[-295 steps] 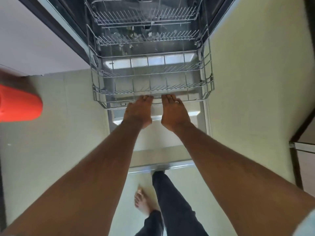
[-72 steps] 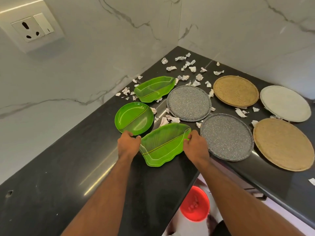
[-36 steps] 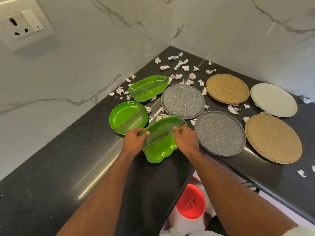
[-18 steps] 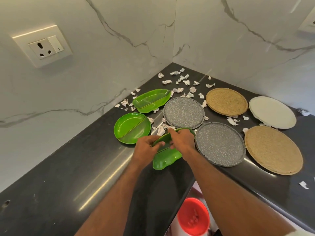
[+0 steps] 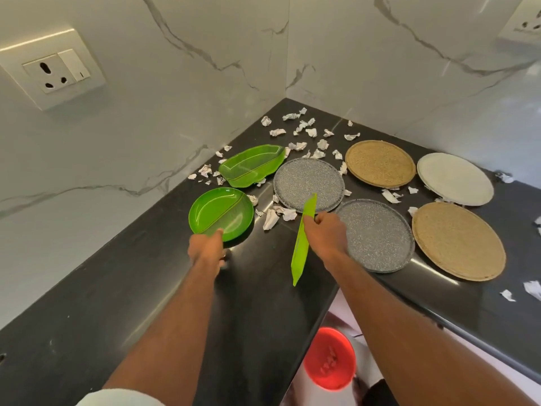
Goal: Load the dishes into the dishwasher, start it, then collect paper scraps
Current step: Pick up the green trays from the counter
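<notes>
My right hand [image 5: 323,233] grips a green leaf-shaped plate [image 5: 303,244], held on edge above the black counter [image 5: 117,303]. At the near rim of a round green divided plate [image 5: 221,213] my left hand [image 5: 206,249] rests, its fingers curled on the rim. Another green leaf plate [image 5: 251,165] lies further back. Two grey speckled plates [image 5: 308,184] [image 5: 376,234], two tan woven plates [image 5: 380,162] [image 5: 458,240] and a white plate [image 5: 455,178] lie flat. Crumpled paper scraps [image 5: 301,127] litter the corner and the gaps between plates.
Marble walls meet at the corner behind the plates, with a socket [image 5: 54,73] on the left wall. The counter's front edge runs diagonally at the lower right. Below it stands a red-topped container [image 5: 329,358]. More scraps [image 5: 531,288] lie at the far right.
The near leaf plate was lifted off the counter by both hands, then turned on edge in my right hand. My left hand let go and moved to the round green plate.
</notes>
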Action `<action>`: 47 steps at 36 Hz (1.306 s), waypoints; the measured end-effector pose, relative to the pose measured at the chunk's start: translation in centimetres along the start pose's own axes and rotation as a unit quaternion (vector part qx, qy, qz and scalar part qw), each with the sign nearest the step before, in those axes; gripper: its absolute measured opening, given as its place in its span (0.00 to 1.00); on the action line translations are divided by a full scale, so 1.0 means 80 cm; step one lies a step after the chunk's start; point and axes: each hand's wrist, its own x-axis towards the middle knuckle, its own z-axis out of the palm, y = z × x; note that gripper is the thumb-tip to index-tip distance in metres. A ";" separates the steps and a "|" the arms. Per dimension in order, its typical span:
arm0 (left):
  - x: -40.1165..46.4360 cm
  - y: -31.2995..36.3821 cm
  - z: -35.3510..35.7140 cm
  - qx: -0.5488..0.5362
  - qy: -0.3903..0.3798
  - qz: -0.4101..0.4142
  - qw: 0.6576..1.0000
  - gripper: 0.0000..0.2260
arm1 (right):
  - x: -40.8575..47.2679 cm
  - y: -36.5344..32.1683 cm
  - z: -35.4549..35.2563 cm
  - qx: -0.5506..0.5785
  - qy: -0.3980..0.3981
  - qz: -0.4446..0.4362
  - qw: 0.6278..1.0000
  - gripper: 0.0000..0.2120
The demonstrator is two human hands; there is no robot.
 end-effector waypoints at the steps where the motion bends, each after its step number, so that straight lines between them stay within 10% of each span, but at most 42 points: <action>1: 0.005 0.000 0.000 -0.015 0.008 -0.019 1.000 0.19 | -0.001 0.001 -0.002 -0.002 0.001 0.001 1.000 0.18; 18: 0.053 -0.004 0.012 -0.078 0.051 -0.111 0.989 0.12 | 0.007 0.026 -0.014 0.008 0.001 0.044 0.999 0.10; 47: -0.200 -0.077 0.018 -0.087 -0.051 0.143 0.985 0.09 | -0.121 0.166 -0.152 0.106 0.052 0.008 0.993 0.09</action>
